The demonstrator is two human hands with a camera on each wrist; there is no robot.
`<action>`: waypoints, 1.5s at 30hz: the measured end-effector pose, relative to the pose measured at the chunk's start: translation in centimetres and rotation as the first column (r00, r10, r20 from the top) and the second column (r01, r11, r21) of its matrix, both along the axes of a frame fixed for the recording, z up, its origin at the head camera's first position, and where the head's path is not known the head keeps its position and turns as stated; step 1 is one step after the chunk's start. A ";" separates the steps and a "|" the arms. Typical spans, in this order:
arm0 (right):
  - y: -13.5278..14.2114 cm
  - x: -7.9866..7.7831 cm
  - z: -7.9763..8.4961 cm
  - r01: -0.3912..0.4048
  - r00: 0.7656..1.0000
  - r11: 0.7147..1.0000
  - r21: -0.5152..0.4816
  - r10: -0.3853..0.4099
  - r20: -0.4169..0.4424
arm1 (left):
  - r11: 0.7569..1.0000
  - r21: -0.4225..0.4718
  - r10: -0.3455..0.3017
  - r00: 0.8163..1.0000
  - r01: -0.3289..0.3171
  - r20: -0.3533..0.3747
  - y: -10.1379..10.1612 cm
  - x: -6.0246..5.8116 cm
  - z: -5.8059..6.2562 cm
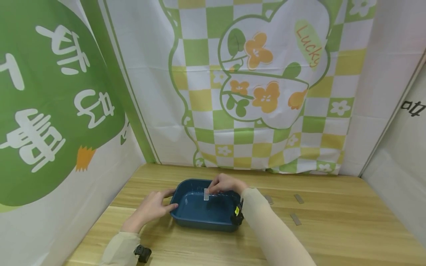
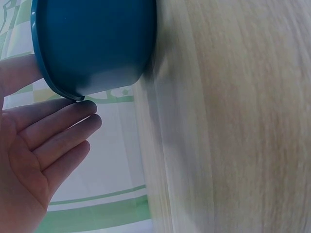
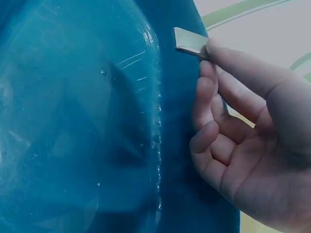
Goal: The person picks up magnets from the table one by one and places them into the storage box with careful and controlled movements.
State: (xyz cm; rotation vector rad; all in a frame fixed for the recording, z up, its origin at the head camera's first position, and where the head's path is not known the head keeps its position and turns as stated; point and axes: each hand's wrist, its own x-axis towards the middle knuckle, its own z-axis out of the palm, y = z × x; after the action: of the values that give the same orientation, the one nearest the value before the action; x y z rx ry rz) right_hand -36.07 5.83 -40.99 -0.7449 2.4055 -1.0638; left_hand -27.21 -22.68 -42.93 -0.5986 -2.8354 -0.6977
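A dark blue rectangular basin [image 1: 206, 224] with rounded corners stands on the table, and shiny ripples and small bubbles show clear liquid in its bottom. At its left end my left hand [image 1: 151, 208] holds the rim, thumb over the edge and the other fingers [image 2: 73, 128] stretched along the outside. Above the basin my right hand [image 1: 224, 184] pinches a small flat rectangular plate [image 1: 206, 194] between thumb and forefinger. This plate [image 3: 189, 41] looks thin, silvery and shiny in the right wrist view, where the remaining fingers curl loosely beneath it.
Right of the basin, similar small grey plates [image 1: 295, 219] lie on the wooden table [image 1: 349, 229], one farther back [image 1: 298, 198] and one partly hidden by the right sleeve [image 1: 263, 214]. Printed cloth walls [image 1: 159, 122] enclose the table at the back and sides.
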 end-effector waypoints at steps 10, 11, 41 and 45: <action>0.0 0.2 0.0 -0.027 0.997 1.000 -0.012 0.028 0.073 | 1.000 0.001 0.001 1.000 -0.001 -0.004 0.1 0.0 -0.1; 0.1 0.2 0.0 -0.027 0.997 1.000 -0.015 0.028 0.075 | 1.000 0.001 0.001 1.000 -0.001 -0.004 0.1 0.1 -0.1; 2.7 0.8 2.4 0.023 0.998 0.998 0.051 -0.026 0.052 | 1.000 -0.004 0.003 1.000 -0.003 -0.018 0.0 0.0 -0.1; 3.0 1.1 2.7 0.024 0.998 0.998 0.059 -0.027 0.049 | 1.000 -0.003 0.002 1.000 -0.002 -0.023 0.0 0.1 -0.1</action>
State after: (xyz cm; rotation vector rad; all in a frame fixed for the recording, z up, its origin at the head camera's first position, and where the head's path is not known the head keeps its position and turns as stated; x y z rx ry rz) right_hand -35.00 8.82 -38.32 -0.6614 2.3991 -1.0049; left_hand -27.14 -22.72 -43.00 -0.6003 -2.8159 -0.6812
